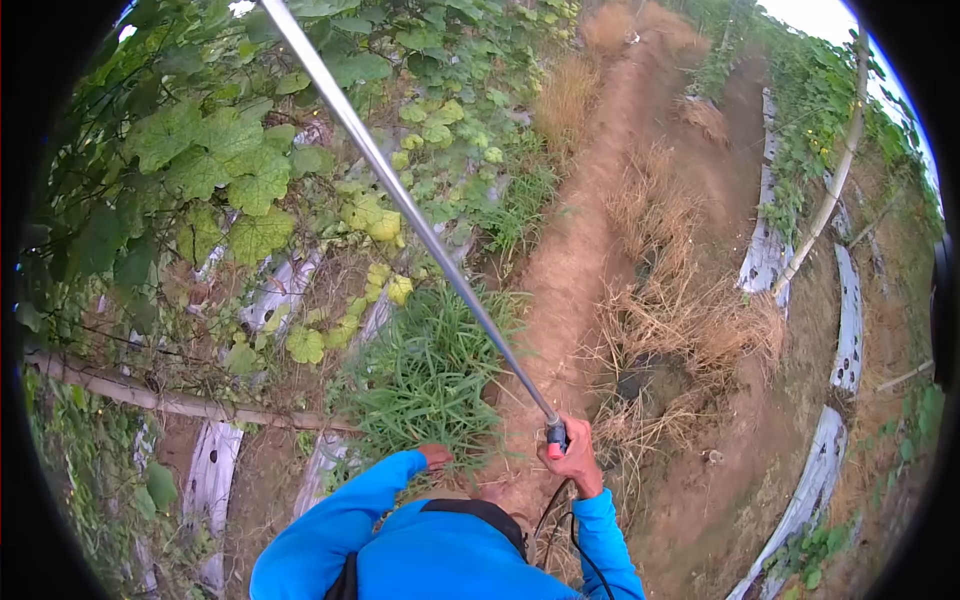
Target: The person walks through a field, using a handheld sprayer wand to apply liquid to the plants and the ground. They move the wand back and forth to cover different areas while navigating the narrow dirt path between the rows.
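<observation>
My right hand [578, 462] is wrapped round the dark and red handle of a long silver metal pole [410, 205]. The pole slants up and to the left, passing in front of leafy vines, and its far end leaves the top of the view. A thin black cord [590, 553] hangs below my right hand, beside the blue sleeve. My left hand [435, 457] is low, near my waist and beside a clump of green grass [425, 370]. Only a small part of it shows past the sleeve, and its fingers cannot be made out.
A bare dirt path [575, 255] runs ahead between planted rows. Dry straw [690, 320] lies along its right side. Climbing vines [220, 150] crowd the left. A wooden rail [150, 393] crosses low left; a slanted post [835, 190] and plastic mulch strips [848, 320] stand right.
</observation>
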